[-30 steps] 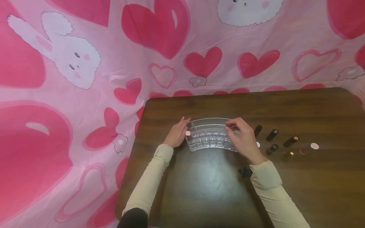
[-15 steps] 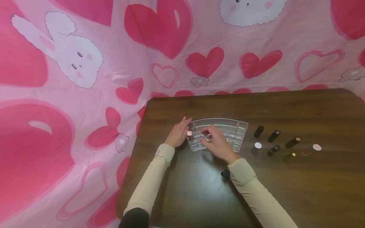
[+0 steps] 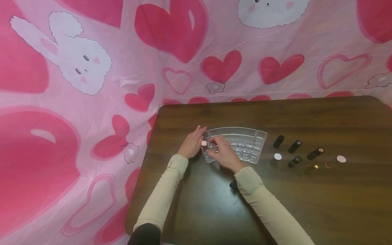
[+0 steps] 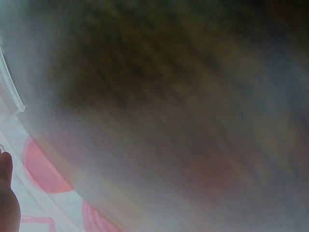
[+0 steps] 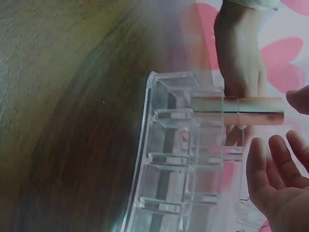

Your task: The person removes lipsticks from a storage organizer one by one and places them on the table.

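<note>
A clear tiered organizer with many small square slots stands on the table. In its far left slot row a shiny rose-gold lipstick tube stands upright; its pale pink top shows in the head view. My left hand rests along the organizer's left side with its fingers extended. Over the left slots, close to the lipstick tube, is my right hand. In the right wrist view, this hand's thumb and loosely bent fingers are apart with nothing between them. The left wrist view is mostly blurred.
To the right of the organizer several lipsticks stand on the brown table: black ones, a white-topped one, a gold-topped one and a pink-topped one. A pink heart-print cloth hangs behind and left.
My right hand has moved left across the organizer, from its right end to the slots near the rose-gold lipstick tube. The left hand has stayed at the organizer's left side.
</note>
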`<state>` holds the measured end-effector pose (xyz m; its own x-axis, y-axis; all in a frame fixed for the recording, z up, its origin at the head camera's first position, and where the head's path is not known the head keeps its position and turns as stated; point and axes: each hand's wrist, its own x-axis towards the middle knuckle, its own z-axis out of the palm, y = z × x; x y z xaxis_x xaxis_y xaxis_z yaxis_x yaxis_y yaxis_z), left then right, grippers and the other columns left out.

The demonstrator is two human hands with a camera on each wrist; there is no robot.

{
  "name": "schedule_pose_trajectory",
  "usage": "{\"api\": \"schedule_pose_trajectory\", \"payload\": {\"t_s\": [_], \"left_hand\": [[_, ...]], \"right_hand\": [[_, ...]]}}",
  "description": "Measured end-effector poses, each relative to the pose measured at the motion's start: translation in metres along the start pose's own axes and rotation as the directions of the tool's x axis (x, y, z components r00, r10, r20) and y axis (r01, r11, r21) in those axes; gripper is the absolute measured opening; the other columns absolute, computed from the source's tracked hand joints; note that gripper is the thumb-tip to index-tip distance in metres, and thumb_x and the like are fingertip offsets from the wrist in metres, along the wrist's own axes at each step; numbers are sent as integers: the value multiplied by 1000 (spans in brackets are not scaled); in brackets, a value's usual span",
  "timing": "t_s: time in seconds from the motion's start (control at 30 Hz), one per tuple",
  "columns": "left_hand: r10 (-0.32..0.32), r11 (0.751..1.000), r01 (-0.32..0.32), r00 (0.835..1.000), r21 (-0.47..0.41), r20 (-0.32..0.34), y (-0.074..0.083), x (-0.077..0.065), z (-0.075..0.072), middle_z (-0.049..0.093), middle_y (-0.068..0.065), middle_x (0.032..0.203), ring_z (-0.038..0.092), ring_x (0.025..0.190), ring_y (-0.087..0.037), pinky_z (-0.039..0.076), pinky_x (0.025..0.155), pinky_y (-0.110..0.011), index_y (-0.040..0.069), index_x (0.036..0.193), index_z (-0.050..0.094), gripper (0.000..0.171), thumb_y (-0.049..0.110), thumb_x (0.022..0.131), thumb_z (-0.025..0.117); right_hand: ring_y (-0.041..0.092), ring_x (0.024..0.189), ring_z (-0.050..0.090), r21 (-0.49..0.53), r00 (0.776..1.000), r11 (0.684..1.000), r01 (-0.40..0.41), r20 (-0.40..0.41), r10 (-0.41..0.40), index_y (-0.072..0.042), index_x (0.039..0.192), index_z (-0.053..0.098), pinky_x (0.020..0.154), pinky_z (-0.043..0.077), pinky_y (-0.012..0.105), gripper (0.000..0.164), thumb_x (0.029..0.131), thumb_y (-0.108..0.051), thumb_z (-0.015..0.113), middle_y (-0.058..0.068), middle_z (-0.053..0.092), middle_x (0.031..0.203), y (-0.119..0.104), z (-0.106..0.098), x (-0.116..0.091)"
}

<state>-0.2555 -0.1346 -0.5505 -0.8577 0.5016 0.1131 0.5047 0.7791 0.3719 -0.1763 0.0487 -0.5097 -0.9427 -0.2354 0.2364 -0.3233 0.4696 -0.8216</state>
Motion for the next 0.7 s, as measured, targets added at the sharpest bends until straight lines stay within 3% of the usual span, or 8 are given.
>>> {"api": "schedule_pose_trajectory", "payload": {"t_s": [0.33, 0.7], "left_hand": [[-9, 1000, 9, 1000, -5, 7, 1, -1, 0, 40, 0, 154, 24, 148, -15, 32, 116, -45, 17, 148, 39, 46, 24, 103, 40], [-5, 1000, 5, 1000, -11, 15, 2, -1, -2, 40, 0, 154, 24, 148, -16, 31, 117, -44, 16, 148, 39, 46, 22, 102, 40]], "right_hand": [[29, 101, 60, -28, 998, 998, -61, 1, 61, 1, 114, 60, 89, 52, 44, 40, 80, -13, 75, 14, 59, 110, 1, 9, 5], [30, 102, 58, -57, 999, 998, -35, -10, 35, 0, 111, 61, 91, 49, 45, 36, 80, -13, 74, 15, 62, 108, 4, 19, 11]]}}
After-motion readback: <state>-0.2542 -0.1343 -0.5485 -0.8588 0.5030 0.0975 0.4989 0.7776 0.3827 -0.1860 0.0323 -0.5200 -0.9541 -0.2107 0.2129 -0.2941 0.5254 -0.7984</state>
